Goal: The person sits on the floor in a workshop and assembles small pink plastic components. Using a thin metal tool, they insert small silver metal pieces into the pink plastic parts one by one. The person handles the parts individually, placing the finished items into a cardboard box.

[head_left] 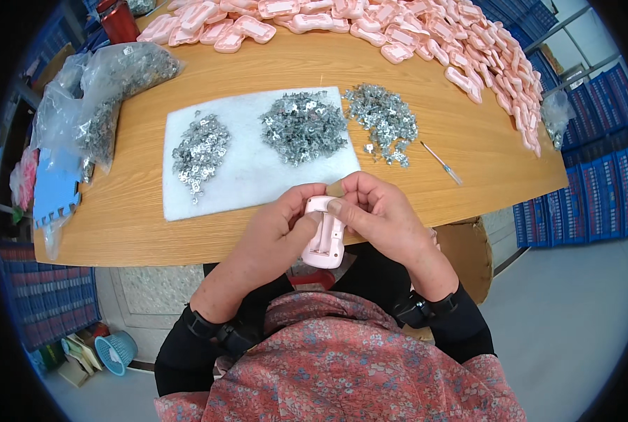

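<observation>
The left hand (275, 228) gripped a pink case (322, 259), the right hand (386, 214) its top, beside the table (131, 235). Thumb work near its slot (321, 238) seemed underway, calling next for steady pressure. Metal pieces (303, 129) lay beyond.

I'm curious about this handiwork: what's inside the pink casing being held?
Inside the pink casing is a long, open recess. The thumbs of the left hand and right hand cover part of its far end; anything beneath is hidden.

3 metal-part piles (305, 128) and heaped pink casings (426, 29) suggest a workshop.
</observation>
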Tool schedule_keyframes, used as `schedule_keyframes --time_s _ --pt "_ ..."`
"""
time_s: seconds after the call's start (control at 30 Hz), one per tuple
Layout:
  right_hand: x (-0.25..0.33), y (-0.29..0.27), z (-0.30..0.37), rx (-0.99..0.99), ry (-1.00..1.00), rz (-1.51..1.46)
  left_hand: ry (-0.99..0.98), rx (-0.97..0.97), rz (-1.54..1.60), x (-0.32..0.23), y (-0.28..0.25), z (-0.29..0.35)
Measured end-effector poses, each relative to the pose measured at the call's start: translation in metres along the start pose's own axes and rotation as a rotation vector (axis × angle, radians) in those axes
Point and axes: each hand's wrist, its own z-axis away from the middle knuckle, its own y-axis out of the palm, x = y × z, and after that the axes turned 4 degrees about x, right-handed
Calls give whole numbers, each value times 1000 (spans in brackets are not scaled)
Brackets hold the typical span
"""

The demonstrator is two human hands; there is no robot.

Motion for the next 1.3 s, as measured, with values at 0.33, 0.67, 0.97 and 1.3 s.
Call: schedule_keyframes --time_s 0.33,0.67,0.97,1.3 --pt "6 4 10 -73 -199 -72 -197 14 358 -5 -3 -4" --pt "3 13 10 -166 -446 197 -171 167 984 2 -4 -2" --pt "3 8 -3 -259 -522 464 -232 210 1067 5 -6 -2" --pt "-4 6 -7 -129 -354 184 -256 248 1122 5 -6 -3"
